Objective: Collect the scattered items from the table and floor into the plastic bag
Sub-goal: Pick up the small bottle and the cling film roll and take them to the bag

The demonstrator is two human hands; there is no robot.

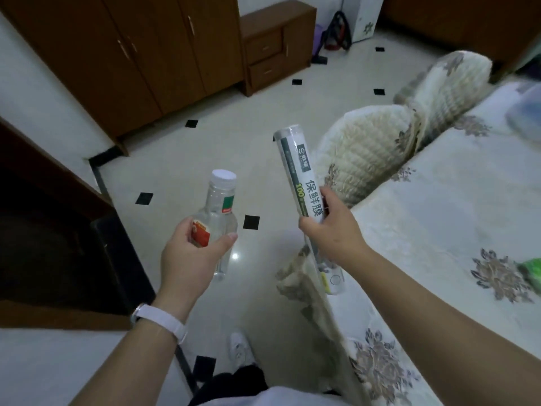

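My left hand [190, 256] grips a clear bottle [218, 206] with a white cap and red and green labels, held over the tiled floor. My right hand [330, 230] grips a long roll of cling film [298, 168] in a clear wrapper with green and white print, tilted with its top end away from me. The roll's lower end [333, 281] shows below my wrist by the bed's edge. A bluish plastic bag [527, 112] lies blurred at the far right on the bed. A green item [531, 271] lies at the bed's right edge.
A bed with a floral cover [439, 215] fills the right side, with two pillows [374, 150] at its far end. Brown wardrobes [131, 54] and a small drawer cabinet [275, 45] line the far wall. A dark cabinet [58, 244] stands on my left. My white shoe [240, 347] is on the floor.
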